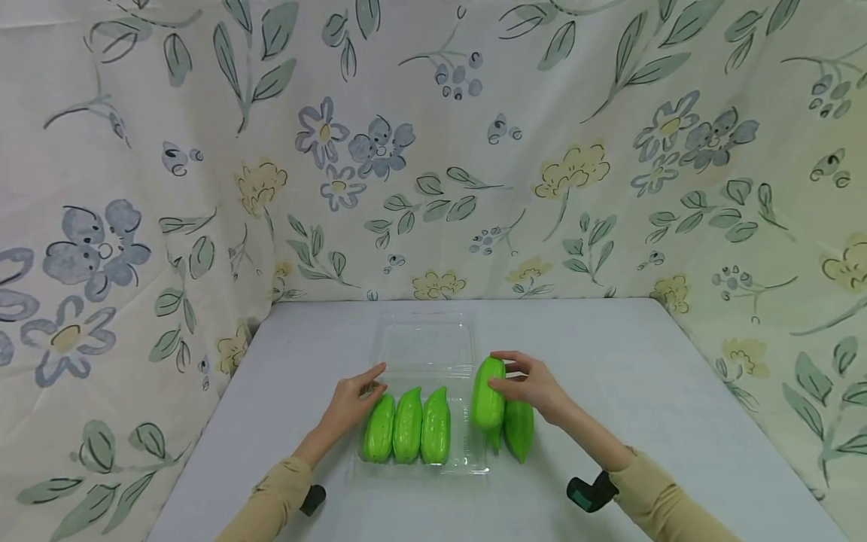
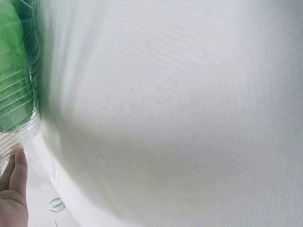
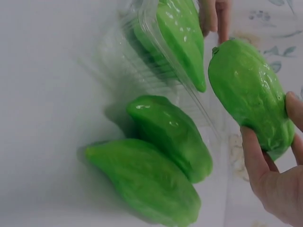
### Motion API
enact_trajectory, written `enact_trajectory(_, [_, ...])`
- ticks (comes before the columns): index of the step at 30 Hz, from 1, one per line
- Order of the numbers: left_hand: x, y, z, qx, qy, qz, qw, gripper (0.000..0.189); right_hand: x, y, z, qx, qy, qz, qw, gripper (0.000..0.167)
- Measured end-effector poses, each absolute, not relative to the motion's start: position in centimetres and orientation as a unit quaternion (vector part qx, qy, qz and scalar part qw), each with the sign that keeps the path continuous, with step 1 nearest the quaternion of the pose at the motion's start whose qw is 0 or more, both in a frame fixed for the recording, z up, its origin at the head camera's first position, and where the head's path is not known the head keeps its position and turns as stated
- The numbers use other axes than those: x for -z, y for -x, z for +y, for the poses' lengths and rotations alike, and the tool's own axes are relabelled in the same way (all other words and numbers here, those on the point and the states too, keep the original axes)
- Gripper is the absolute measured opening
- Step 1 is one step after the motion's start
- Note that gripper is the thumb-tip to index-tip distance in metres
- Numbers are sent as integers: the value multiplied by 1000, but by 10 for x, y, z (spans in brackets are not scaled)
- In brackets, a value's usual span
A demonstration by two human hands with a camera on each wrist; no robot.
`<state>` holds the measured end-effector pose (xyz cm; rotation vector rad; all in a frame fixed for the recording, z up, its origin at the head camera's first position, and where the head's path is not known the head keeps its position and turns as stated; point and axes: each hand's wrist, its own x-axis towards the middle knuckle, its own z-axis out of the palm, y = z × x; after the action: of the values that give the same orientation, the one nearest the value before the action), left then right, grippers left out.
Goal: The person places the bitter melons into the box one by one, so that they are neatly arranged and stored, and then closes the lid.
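My right hand [image 1: 535, 384] pinches a smooth green papaya-like fruit [image 1: 488, 395] between thumb and fingers, raised above the table. In the right wrist view the same held fruit [image 3: 251, 90] is tilted and clear of the container. Two more green fruits [image 3: 147, 179] lie side by side on the table under it. A clear plastic clamshell container [image 1: 469, 444] stands in the middle, three green fruits [image 1: 408, 429] in a row in its base. At the base's far left corner is my left hand [image 1: 348, 403], its fairly straight fingers [image 2: 20, 172] touching the plastic wall.
The container's clear lid [image 1: 425, 342] lies folded back, away from me. Everything stands on a white table [image 1: 576, 339]; a flowered cloth [image 1: 433, 150] hangs behind it and at the sides. Dark devices [image 1: 592, 493] sit at both wrists.
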<state>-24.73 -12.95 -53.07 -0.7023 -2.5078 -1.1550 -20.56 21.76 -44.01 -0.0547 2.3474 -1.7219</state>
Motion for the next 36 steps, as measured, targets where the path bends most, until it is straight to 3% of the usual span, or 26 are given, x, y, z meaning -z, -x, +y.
enact_trajectory(19, [533, 249, -129, 399, 247, -869, 157, 42, 449, 192, 187, 583, 69, 801, 115, 53])
enact_trajectory(36, [531, 249, -129, 399, 249, -870, 149, 41, 463, 183, 172, 534, 107, 837, 48, 50])
